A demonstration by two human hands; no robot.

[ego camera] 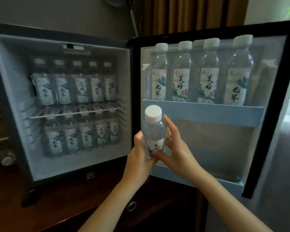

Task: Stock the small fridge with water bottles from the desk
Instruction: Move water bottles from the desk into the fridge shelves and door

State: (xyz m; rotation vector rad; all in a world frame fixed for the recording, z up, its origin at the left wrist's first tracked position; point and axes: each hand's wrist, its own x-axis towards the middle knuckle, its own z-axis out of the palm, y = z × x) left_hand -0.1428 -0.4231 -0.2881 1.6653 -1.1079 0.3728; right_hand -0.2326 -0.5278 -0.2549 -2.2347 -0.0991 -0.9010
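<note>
Black-framed fridge (12,81) is seen open on the wooden counter (57,206), its door (208,148) swung right. Ten stocked bottles (81,88) are counted inside, five on the wire shelf (74,113) and five beneath. Four more stand in the door rack (203,112), with a fifth cap (197,43) half hidden behind. One bottle (153,129) is held upright before the door. The left hand (139,153) has its grip curled round the lower body; the right hand (176,148) is cupped behind, thumb across the base.
</note>
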